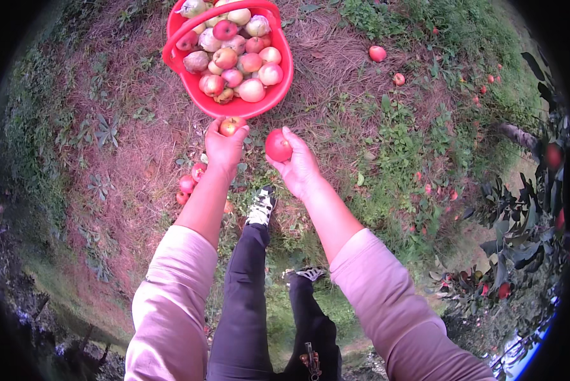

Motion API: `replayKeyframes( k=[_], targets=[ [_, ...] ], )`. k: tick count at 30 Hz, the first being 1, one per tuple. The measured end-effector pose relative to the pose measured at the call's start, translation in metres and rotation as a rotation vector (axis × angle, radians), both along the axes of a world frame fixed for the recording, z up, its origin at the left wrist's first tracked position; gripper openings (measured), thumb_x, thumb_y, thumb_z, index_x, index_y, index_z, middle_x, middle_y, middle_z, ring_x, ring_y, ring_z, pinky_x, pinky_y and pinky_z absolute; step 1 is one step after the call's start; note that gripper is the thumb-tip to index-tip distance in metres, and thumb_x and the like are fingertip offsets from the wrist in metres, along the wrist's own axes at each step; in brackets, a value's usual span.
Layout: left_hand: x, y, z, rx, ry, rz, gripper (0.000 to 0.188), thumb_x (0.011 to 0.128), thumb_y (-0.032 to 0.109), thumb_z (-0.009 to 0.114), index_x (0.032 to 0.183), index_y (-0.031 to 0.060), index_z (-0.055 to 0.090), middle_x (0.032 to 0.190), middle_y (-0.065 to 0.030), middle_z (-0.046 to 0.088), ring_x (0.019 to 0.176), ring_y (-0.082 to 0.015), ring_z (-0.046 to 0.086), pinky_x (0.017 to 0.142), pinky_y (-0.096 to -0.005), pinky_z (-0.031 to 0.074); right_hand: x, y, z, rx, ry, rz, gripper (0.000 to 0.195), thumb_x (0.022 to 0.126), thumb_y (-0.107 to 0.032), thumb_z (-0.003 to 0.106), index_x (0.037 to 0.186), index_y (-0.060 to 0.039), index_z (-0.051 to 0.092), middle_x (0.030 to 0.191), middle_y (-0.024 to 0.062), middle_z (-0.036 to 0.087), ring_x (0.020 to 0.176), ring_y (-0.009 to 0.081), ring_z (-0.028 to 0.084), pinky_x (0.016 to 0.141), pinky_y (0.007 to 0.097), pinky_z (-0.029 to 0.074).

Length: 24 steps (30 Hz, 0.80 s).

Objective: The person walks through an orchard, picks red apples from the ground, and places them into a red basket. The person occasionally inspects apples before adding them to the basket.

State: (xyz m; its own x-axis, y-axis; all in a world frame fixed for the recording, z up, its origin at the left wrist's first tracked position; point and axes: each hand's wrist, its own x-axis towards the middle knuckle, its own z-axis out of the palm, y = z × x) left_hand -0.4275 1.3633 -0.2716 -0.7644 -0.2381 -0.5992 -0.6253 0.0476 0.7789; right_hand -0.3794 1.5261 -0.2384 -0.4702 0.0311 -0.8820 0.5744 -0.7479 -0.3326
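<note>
My left hand (224,147) is closed around a yellow-red apple (232,125) just below the near rim of a red plastic basket (254,110). In my right hand (295,164) is a deeper red apple (278,145), gripped between thumb and fingers, to the right of the left hand. The basket has a raised red handle (204,18) and is heaped with apples (225,58), some pale yellow, some red, a few browned or wrinkled. Its far edge runs out of view at the top.
Several red apples (187,184) lie on the ground beside my left forearm. More fallen apples (377,54) are scattered on the dry grass and weeds at right. Leafy apple branches (518,238) with fruit hang along the right edge. My shoe (261,205) stands below my hands.
</note>
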Motion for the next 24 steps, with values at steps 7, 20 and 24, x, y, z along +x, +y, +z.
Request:
replayKeyframes(
  k=[7,20,24],
  targets=[
    [-0.092,-0.006,-0.051,-0.678,0.096,-0.564,0.065,0.08,0.015,0.087,0.139,0.0051,0.062,0.137,-0.0179,0.064,0.127,-0.0356,0.063,0.11,-0.0423,0.05,-0.107,-0.016,-0.042,0.043,0.037,0.098,0.052,0.103,-0.044,0.066,0.141,-0.0111,0.055,0.133,0.0086,0.065,0.117,0.0211,0.065,0.096,0.0426,0.057],
    [0.06,-0.007,0.003,-0.116,-0.068,-0.25,0.05,0.099,0.006,0.069,0.147,-0.0003,0.056,0.146,-0.0163,0.057,0.123,-0.0224,0.062,0.106,-0.0342,0.051,-0.146,-0.045,-0.088,0.217,0.016,0.056,0.024,0.103,-0.017,0.063,0.123,-0.0041,0.063,0.103,0.0069,0.071,0.084,0.0151,0.07,0.07,0.0293,0.057],
    [0.125,-0.017,0.035,0.191,-0.292,-0.117,0.04,0.103,0.007,0.066,0.14,-0.0058,0.059,0.132,-0.0138,0.068,0.11,-0.0178,0.067,0.101,-0.0319,0.052,-0.088,-0.066,-0.055,0.202,-0.05,0.032,0.028,0.101,-0.018,0.067,0.124,-0.002,0.063,0.098,0.0065,0.07,0.079,0.0162,0.069,0.067,0.03,0.058]
  ],
)
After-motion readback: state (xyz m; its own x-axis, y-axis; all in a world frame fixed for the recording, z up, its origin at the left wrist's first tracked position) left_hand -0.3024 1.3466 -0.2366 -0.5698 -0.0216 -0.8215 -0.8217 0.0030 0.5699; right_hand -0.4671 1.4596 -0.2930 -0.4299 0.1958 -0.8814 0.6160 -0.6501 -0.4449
